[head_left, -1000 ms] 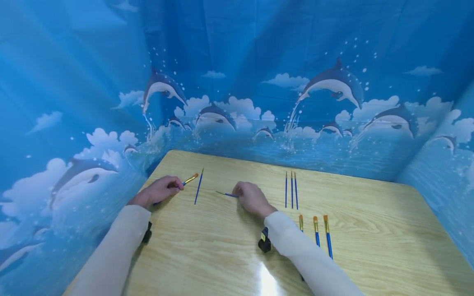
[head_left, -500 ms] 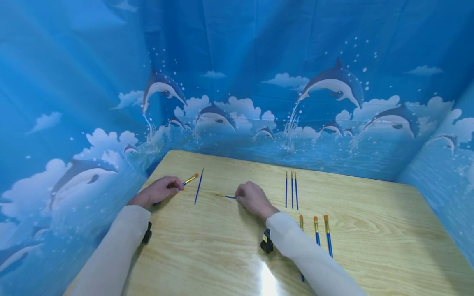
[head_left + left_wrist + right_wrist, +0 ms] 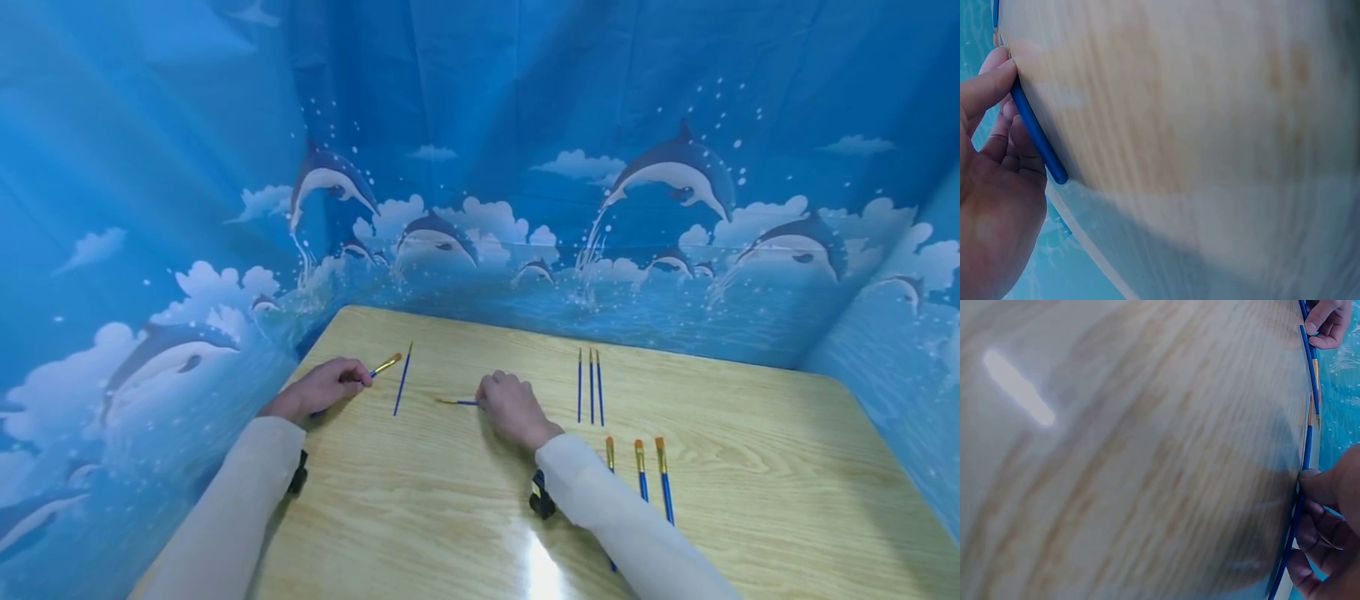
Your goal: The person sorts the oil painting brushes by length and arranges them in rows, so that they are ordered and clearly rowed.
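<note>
Slightly swung round since moments ago, slim blue-handled paintbrush (image 3: 465, 402) pinched by right hand (image 3: 516, 410), flat orange-bristled paintbrush (image 3: 386, 365) by left hand (image 3: 322, 388), both tips beyond the fingers.

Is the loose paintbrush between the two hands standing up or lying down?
Lying down: the loose paintbrush rests lengthwise on the tabletop, between the left hand and the right hand.

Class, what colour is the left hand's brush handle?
The handle is blue, clearest in left wrist view.

pinching a blue-handled brush (image 3: 1307, 448) in the right hand (image 3: 1339, 532) by the wood-grained table (image 3: 1116, 475); farther up, holding a second brush (image 3: 1315, 369) with the left hand (image 3: 1330, 325).
</note>
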